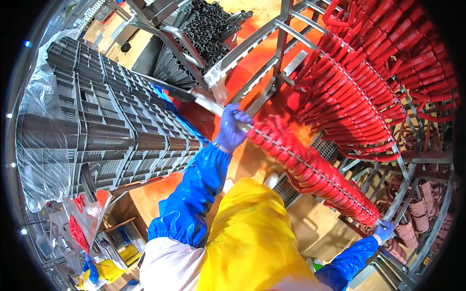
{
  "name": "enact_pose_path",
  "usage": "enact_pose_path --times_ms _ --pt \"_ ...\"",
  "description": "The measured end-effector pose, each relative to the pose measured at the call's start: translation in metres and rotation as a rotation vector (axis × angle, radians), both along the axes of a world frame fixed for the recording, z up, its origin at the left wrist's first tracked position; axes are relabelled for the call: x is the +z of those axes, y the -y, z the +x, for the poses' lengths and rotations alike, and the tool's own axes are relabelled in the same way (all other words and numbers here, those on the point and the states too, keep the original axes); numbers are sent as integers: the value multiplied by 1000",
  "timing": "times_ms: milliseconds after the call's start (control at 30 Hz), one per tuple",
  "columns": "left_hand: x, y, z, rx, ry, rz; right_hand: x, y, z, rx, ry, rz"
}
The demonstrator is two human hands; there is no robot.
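Note:
A thin metal rod (291,153) slants across in front of me, with many red sausages (315,177) strung closely along it. Near its upper left end, my left hand (232,127) in a purple glove is closed around it. The fingers of my right hand (384,231), also gloved, are wrapped round the lower right end. Right beside my left hand, a pale metal bar (208,103) runs off toward the upper left. My right hand is close to the frame of a metal rack (400,165), where more red sausages (344,97) hang in dense rows.
To the left stands a tall stack of grey crates (102,128), partly draped in clear plastic film (41,140). Many dark rods (199,43) lie bundled at the top. Brownish-pink sausages (422,208) are low on the right. At lower left, another person's blue sleeve (90,269) is near red sausages.

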State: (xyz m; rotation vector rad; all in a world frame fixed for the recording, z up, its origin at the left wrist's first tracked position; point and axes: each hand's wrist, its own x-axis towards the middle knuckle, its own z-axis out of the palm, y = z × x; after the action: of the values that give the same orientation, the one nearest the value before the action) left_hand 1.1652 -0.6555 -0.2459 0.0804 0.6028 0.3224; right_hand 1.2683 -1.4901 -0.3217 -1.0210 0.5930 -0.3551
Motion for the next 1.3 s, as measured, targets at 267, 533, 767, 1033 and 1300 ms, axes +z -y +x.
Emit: enact_pose_path --times_ms 267,533,767,1033,1300 --pt "-80 -61 89 -129 7 73 -21 -112 -63 -305 -84 -74" --pt "-99 -99 11 -365 -362 872 -32 -180 -52 -389 -48 17" --pt "-142 -170 -3 -211 -468 1653 2 -239 55 -359 134 393" --pt "-114 -142 10 -523 -740 2579 -2 -181 63 -250 213 473" --pt "-121 -173 18 -573 -742 2742 -12 -200 61 -347 103 446"
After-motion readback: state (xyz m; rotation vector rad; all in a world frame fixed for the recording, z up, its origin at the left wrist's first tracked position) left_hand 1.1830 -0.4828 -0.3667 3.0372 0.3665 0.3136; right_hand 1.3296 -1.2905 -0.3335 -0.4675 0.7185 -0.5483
